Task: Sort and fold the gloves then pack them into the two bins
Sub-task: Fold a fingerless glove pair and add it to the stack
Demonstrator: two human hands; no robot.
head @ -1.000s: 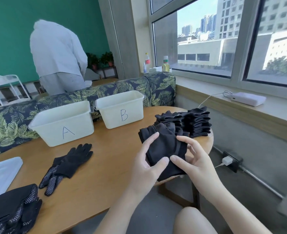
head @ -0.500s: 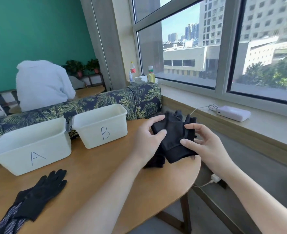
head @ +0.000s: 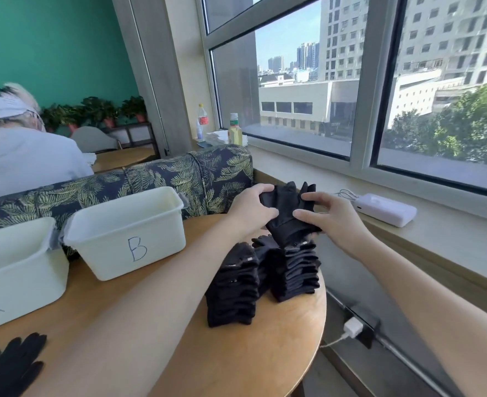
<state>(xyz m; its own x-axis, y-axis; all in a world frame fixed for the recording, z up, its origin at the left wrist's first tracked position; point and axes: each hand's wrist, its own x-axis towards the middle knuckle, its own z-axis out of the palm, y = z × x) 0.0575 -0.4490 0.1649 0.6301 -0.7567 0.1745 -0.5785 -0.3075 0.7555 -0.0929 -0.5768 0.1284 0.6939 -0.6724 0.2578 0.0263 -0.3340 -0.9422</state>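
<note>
Black glove (head: 286, 207) held in air between both hands, above folded glove stacks (head: 262, 277) at table's (head: 251, 362) right edge. Left hand (head: 251, 209) grips its left side; right hand (head: 326, 217) pinches right side, thumb on cuff. Bin B (head: 128, 233) left of stacks.

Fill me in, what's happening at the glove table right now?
A person holds a folded black glove with both hands, left hand and right hand, just above two stacks of folded black gloves at the round wooden table's edge. Bin B and the bin beside it show nothing packed from this angle. A loose black glove lies at the near left.
</note>
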